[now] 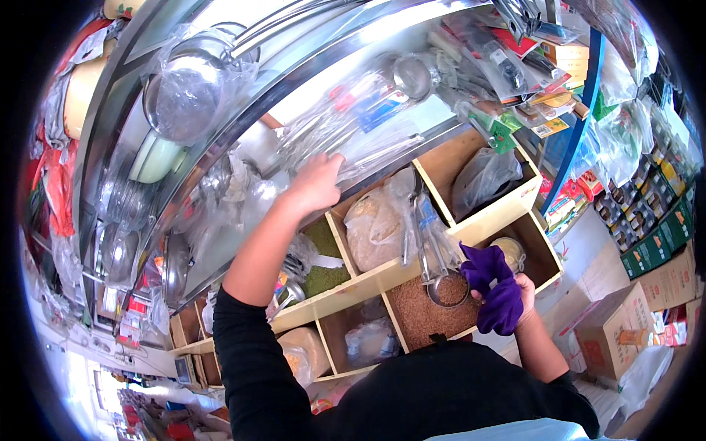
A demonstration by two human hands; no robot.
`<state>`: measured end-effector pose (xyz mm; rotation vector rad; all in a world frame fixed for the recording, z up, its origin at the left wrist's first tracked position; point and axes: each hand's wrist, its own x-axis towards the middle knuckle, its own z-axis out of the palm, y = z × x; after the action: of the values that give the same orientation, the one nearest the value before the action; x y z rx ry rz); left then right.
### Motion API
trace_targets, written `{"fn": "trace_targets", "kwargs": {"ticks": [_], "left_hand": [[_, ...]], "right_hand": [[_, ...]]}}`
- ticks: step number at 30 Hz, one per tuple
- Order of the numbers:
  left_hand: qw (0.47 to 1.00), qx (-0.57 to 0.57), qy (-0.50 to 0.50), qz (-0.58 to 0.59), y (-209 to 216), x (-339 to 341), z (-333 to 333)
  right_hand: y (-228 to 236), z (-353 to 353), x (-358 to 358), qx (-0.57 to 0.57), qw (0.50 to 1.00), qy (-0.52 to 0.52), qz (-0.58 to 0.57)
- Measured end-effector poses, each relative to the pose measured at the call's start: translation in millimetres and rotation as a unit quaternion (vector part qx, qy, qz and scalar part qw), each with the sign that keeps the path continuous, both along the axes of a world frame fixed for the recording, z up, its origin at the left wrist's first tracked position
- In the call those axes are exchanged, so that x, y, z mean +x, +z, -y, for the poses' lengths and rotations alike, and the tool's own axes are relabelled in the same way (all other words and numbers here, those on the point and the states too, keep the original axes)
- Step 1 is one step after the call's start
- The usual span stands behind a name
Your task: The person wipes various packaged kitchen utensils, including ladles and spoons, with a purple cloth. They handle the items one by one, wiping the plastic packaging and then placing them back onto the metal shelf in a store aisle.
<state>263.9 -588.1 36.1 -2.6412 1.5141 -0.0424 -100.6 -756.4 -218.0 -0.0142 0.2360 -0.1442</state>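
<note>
My right hand point(523, 295) is closed on a bunched purple cloth point(491, 288), holding it above the wooden bins. Under the cloth's left side lies a round metal scoop point(448, 289), resting in a bin of reddish-brown grain point(430, 316). My left hand point(318, 184) reaches far forward to the metal shelf edge. Its fingers look curled beside long utensils in clear plastic wrap point(368, 140); what they hold, if anything, is hidden. A metal ladle bowl point(412, 76) lies farther back among the wrapped goods.
The divided wooden bins point(360, 283) hold green beans point(322, 257), a plastic bag of pale goods point(373, 228) and a grey bag point(482, 184). Bagged metal pans point(187, 95) crowd the upper-left shelf. A blue upright edge point(585, 110) and cardboard boxes point(610, 334) stand at the right.
</note>
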Motion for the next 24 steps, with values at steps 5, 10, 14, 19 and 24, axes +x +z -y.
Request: {"fn": "trace_targets", "kwargs": {"ticks": [5,10,14,19,24], "left_hand": [[0.991,-0.089,-0.068,0.068,-20.6,-6.4,-11.9],[0.971,-0.094,-0.152,0.159,-25.6,-62.3,-42.3],[0.959,-0.136,-0.205,0.144,-46.0,-126.6,-70.4],[0.951,-0.216,-0.181,0.127,-74.6,-156.5,-82.0],[0.936,-0.316,-0.014,0.153,-88.5,-162.2,-112.3]], "right_hand": [[12.9,-5.2,17.6,-0.005,0.997,0.070,0.026],[24.0,-5.8,44.9,0.044,0.992,0.112,0.044],[41.6,-17.3,91.1,-0.106,0.970,0.207,0.072],[113.3,-53.4,125.3,-0.377,0.835,0.352,0.189],[125.0,-91.4,146.1,-0.506,0.777,0.327,0.181]]}}
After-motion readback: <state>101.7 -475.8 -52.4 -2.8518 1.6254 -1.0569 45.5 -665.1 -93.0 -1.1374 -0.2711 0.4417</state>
